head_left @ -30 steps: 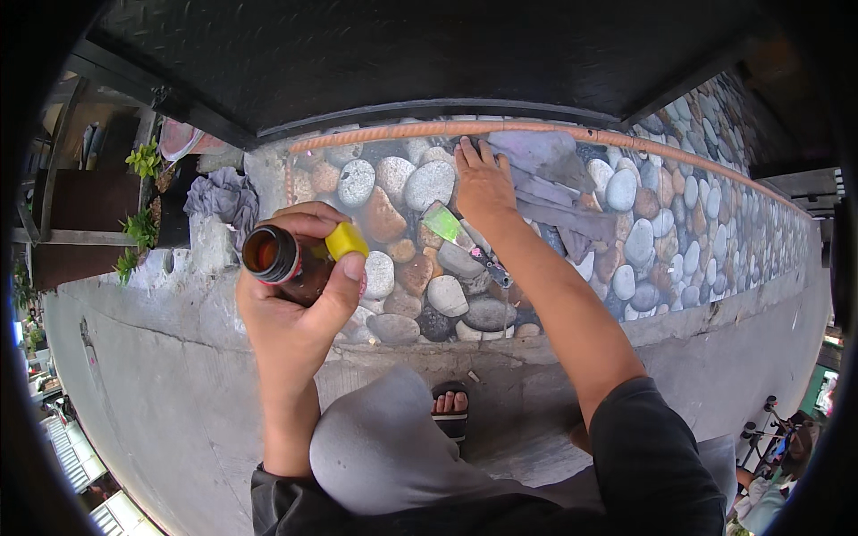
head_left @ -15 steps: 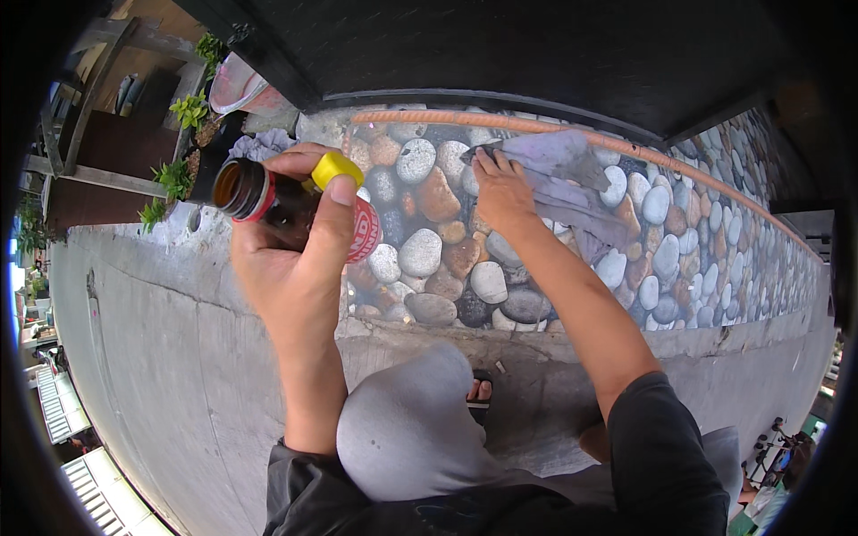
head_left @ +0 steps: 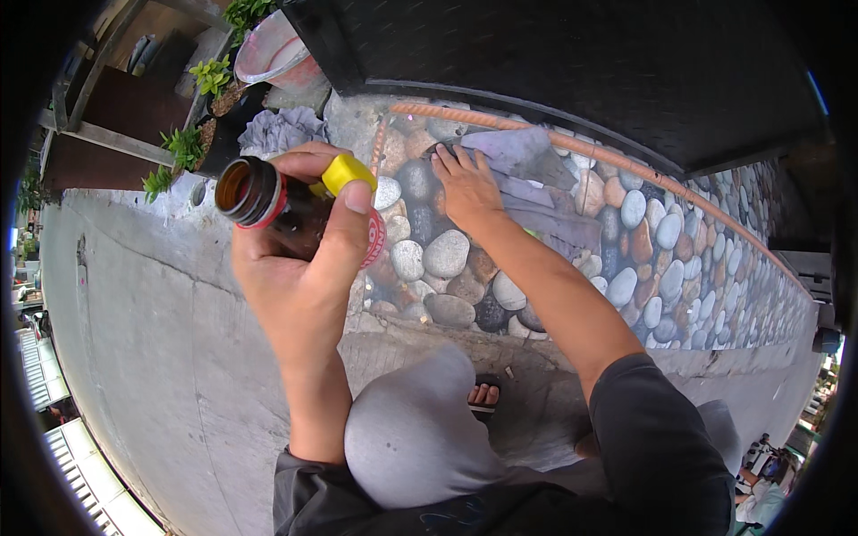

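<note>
My left hand is closed round a small dark brown glass bottle with a red and white label. The bottle is tilted, its uncapped mouth pointing left. Between the thumb and index finger of that same hand sits a yellow cap. Further off, my right hand lies flat with fingers spread, pressing on a grey-purple cloth. Dark stains mark the cloth near the fingertips. Beneath it lies a sheet with a pebble pattern; the hand and forearm hide part of the cloth.
A rust-coloured ribbed rod edges the sheet's far side, beside a black metal panel. At the far left are a crumpled grey cloth, a pinkish bucket and potted plants. Concrete borders the sheet.
My right hand has slid left across the pebble sheet, and the cloth has shifted left with it. The left hand still holds the bottle and cap. The whole view has turned slightly.
</note>
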The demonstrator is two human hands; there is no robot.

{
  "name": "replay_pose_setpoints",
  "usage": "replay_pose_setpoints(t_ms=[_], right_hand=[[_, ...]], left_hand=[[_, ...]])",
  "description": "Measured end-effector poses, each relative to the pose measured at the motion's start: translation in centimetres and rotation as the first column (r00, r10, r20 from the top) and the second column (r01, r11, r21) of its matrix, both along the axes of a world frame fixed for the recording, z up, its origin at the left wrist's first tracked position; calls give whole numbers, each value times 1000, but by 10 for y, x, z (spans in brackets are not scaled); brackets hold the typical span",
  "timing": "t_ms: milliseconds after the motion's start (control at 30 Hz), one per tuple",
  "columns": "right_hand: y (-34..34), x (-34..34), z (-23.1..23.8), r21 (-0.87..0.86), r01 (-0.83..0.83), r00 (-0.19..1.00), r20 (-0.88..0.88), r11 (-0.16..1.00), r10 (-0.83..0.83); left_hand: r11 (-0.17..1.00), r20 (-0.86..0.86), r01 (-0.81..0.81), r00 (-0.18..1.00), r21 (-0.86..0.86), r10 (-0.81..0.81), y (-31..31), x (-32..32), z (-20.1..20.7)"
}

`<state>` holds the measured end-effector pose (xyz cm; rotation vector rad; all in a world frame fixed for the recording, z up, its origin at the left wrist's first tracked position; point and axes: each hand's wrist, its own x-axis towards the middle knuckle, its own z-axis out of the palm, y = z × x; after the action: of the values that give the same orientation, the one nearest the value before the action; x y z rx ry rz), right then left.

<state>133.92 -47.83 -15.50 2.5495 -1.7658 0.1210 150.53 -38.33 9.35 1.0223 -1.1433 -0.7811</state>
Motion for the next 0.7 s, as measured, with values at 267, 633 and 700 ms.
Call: replay_pose_setpoints(t_ms=[267, 633, 700], right_hand=[[12, 6, 9, 15, -41, 999, -31, 999, 41], [-31, -34, 35, 61, 2, 998, -64, 998, 2], [-18, -13, 27, 57, 97, 993, -79, 994, -93]], left_hand=[[999, 99, -8, 995, 51, 3, 4, 27, -1], [993, 2, 62, 998, 103, -62, 3, 23, 1], [990, -3, 72, 997, 120, -73, 4, 21, 0]])
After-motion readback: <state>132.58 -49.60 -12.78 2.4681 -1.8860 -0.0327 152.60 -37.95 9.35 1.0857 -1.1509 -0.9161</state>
